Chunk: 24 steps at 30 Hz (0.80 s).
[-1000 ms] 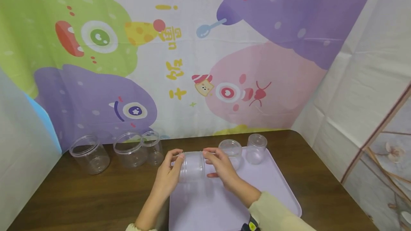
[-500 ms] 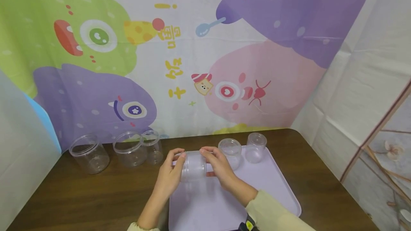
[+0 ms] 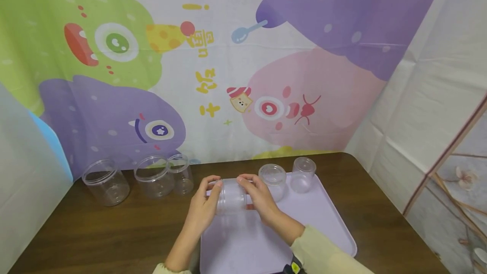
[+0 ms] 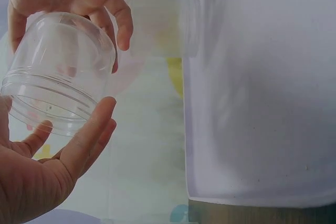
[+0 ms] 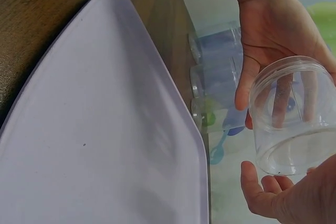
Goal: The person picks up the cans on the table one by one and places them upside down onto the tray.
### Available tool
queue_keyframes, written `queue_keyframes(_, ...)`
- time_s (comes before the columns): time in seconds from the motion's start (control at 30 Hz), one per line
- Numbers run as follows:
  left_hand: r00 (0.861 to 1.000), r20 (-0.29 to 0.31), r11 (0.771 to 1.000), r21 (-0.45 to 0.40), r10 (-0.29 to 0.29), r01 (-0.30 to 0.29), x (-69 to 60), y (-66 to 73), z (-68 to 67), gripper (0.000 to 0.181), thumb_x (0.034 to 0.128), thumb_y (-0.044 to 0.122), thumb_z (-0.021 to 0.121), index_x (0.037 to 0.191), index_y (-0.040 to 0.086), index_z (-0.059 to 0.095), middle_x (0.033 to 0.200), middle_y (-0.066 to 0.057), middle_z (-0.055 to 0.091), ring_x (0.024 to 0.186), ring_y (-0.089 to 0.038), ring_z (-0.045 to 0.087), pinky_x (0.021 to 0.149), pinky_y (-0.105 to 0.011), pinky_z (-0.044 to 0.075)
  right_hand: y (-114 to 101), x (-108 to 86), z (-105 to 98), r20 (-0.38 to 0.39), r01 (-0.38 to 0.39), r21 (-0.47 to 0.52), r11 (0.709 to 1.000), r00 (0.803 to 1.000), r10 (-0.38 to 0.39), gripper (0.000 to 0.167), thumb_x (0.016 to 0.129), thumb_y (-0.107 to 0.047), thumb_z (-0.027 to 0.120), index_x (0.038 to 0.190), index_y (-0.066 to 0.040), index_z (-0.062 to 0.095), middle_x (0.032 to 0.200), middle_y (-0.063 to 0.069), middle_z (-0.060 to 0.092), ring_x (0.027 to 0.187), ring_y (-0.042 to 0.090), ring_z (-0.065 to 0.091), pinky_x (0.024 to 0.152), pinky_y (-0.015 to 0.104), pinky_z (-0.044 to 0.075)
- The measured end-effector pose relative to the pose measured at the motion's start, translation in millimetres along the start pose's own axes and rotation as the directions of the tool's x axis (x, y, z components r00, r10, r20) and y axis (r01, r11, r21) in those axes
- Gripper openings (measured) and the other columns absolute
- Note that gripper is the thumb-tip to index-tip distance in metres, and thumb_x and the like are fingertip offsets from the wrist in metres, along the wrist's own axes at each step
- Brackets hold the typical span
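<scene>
Starting at the far left, I see three clear jars standing on the dark brown desk (image 3: 125,236): a first wide jar (image 3: 108,185), a second wide jar (image 3: 154,181) just beside it, and one narrow jar (image 3: 181,175), which overlaps the second in the head view. Behind them hangs one printed cloth (image 3: 228,147), and I count four large cartoon figures across it: one green, two purple, one pink.

Moving right, I come to the left hand (image 3: 205,204), one of two, its wrist in a pale sleeve. Its grip holds the rim end of one more clear jar, the held jar (image 3: 233,198). That jar lies sideways in the air over the one lilac tray (image 3: 243,244), ribbed rim toward the left hand, base toward the right. The right hand (image 3: 262,202) has its grip around the base end, thumb and fingers against it, so both grips share the one jar. Below that wrist, at the bottom edge, I see one dark strap (image 3: 288,268) with a yellow mark.

Farther right, two clear jars stand at the tray's far side: a squat jar (image 3: 272,181) just beyond the right hand, then a slim jar (image 3: 303,176) near it. My jar total is six. Last comes one pale side panel (image 3: 449,198), flower-printed.
</scene>
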State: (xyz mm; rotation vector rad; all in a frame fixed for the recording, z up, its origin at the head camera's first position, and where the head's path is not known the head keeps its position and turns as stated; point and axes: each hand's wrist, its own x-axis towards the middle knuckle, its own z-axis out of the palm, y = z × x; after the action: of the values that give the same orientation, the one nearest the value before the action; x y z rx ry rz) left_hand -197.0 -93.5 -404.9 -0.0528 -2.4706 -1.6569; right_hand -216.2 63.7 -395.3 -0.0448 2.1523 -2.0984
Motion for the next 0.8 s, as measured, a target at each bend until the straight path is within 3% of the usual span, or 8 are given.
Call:
queue_keyframes(0.5,1.0,-0.016,1.0,-0.007,-0.007,0.007,-0.6,1.8,6.0,0.034,0.0973,0.04,0.045,0.123,0.018,0.05,0.123,-0.019,0.058,0.075,-0.018,0.063,0.053,-0.027,0.05,3.2,-1.2,1.5,0.042,0.01,0.064,0.998,0.999,-0.013,0.051,0.089,-0.039,0.056,0.128,-0.008,0.044,0.121,0.017,0.057,0.082,0.012,0.059,0.062,0.029,0.051)
queue_keyframes(0.8,1.0,-0.026,1.0,0.011,-0.012,0.013,-0.8,3.0,9.2,0.035,0.0976,0.04,0.045,0.123,0.017,0.05,0.123,-0.019,0.058,0.084,-0.023,0.064,0.057,-0.027,0.049,6.1,-1.3,2.7,0.052,0.018,0.091,0.996,0.998,-0.023,0.052,0.091,-0.036,0.053,0.132,-0.009,0.039,0.126,0.022,0.054,0.084,0.015,0.06,0.065,0.031,0.052)
